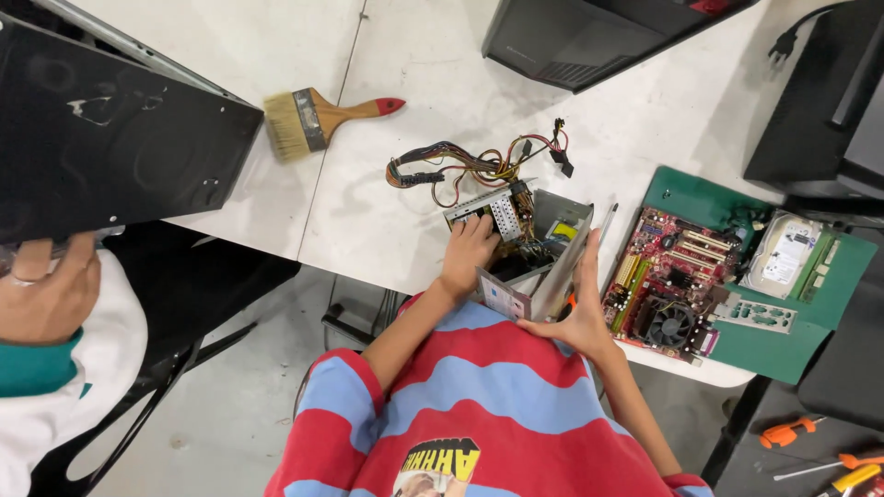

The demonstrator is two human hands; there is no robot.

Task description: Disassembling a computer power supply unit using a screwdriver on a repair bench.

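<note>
Opened grey power supply box (529, 253) propped at the counter's (387, 221) near edge, tilted toward the chest for a look inside. Left hand (468, 250) resting on its top, fingers curled loosely; right hand (582, 308) flat against the side panel, steadying. Wire bundle (470, 166) trailing behind; red motherboard (672, 276) on green mat (783, 345) toward the right edge.

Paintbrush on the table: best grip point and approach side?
Take the paintbrush by its wooden handle, coming from the right at the red-tipped end. The handle is narrow and lies flat, pointing right and clear of other things; the wide bristle end faces left, near the black case panel.
</note>
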